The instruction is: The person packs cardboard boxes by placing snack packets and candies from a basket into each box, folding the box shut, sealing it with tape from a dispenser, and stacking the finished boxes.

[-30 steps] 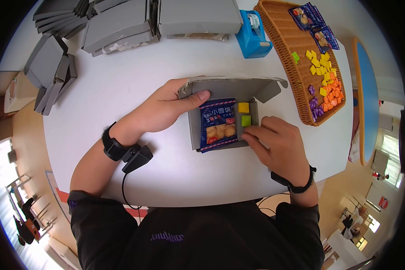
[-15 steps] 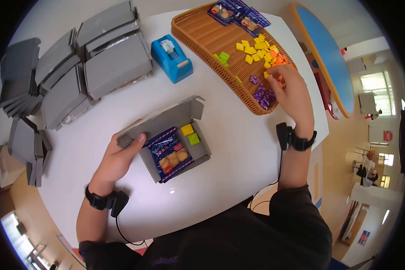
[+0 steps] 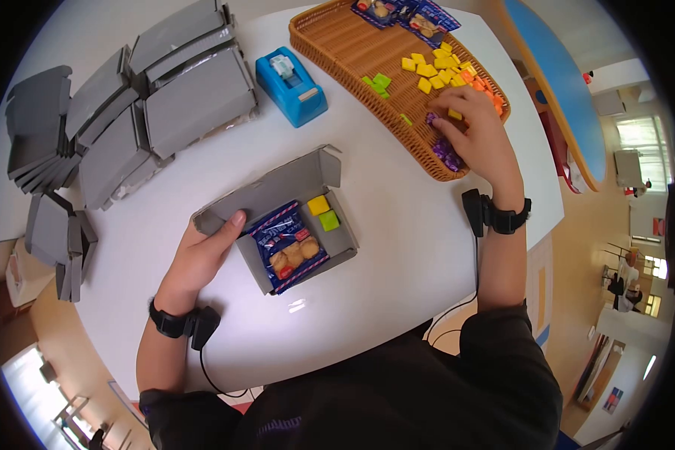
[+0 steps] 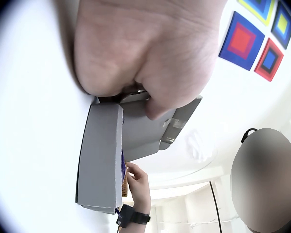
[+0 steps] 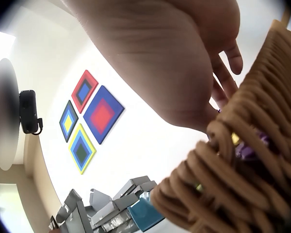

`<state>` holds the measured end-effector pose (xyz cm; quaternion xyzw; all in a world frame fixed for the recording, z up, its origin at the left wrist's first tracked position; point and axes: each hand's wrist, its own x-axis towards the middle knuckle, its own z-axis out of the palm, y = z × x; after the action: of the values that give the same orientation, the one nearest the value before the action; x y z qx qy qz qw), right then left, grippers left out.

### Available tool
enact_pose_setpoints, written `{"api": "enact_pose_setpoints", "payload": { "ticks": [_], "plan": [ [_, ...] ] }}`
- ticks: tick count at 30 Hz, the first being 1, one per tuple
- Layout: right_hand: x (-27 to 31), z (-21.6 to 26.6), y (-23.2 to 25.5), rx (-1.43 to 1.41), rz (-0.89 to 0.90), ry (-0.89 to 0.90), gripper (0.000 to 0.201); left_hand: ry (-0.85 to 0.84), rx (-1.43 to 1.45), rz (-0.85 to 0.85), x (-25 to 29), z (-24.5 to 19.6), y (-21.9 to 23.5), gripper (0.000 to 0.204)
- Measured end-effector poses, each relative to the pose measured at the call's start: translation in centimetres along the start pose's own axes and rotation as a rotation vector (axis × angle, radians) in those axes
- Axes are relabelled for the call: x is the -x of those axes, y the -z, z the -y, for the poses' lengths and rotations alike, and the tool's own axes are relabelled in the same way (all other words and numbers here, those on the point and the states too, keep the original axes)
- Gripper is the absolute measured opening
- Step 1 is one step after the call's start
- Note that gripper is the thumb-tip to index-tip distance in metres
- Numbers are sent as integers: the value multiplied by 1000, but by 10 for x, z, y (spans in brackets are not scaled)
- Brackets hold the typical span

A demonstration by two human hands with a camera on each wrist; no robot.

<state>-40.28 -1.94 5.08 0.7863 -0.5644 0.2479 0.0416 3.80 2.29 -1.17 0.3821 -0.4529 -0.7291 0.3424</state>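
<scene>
My left hand [image 3: 202,259] grips the left end of an open grey cardboard box [image 3: 340,240], its thumb on the inside of the raised lid [image 3: 274,185]. In the box lie a blue packet of small round biscuits [image 3: 289,244], a yellow square piece [image 3: 318,205] and a green square piece [image 3: 329,220]. Over the near end of a wicker basket [image 3: 386,112], my right hand [image 3: 489,146] reaches down with thumb and fingers apart, around a small purple wrapped piece [image 3: 432,118]. More purple pieces [image 3: 448,156] lie beneath the thumb side. In the right wrist view, the basket wall partly hides the fingertips.
The basket also holds yellow pieces [image 3: 427,71], orange pieces [image 3: 487,88], green pieces [image 3: 381,80] and blue biscuit packets [image 3: 427,22]. A blue tape dispenser [image 3: 296,94] stands between basket and box. Grey boxes [image 3: 199,97] are stacked at the back left.
My right hand has left the box and gone to the basket, shifting lately from the orange pieces toward the purple ones. The left hand keeps its grip; the view has turned rightward.
</scene>
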Motion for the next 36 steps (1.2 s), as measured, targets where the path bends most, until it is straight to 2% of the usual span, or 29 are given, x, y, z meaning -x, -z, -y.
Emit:
{"api": "enact_pose_setpoints", "payload": {
  "ticks": [2, 6, 8, 10, 12, 14, 17, 18, 21, 34, 36],
  "plan": [
    [2, 6, -3, -7, 181, -82, 18, -30, -49, -11, 1, -1, -2, 47],
    [1, 6, -6, -152, 187, -138, 18, 33, -192, -29, 1, -2, 7, 46],
    [-3, 25, 10, -295, 220, -272, 18, 1, -196, 53, -2, -1, 6, 47],
    [-3, 48, 22, -385, 236, -181, 17, -34, -149, 41, -2, -3, -1, 46],
    [1, 81, 28, -632, 388, -135, 18, -38, -108, 45, -2, -2, -2, 46],
    [7, 103, 20, -631, 461, 140, 23, -32, -144, 51, -3, -4, 0, 46],
    [24, 139, 5, -685, 535, 187, 23, -34, -181, 72, -2, -6, 0, 46],
    [29, 147, -1, -686, 540, 189, 23, -44, -181, 81, -2, -6, -1, 47],
    [38, 158, -18, -446, 394, 295, 20, -55, -156, 83, -3, -4, -1, 46],
    [36, 155, -17, -399, 441, 258, 20, -61, -127, 113, -3, -7, -2, 43],
    [37, 157, -16, -448, 504, 319, 18, -66, -109, 118, -3, -8, -2, 44]
  ]
}}
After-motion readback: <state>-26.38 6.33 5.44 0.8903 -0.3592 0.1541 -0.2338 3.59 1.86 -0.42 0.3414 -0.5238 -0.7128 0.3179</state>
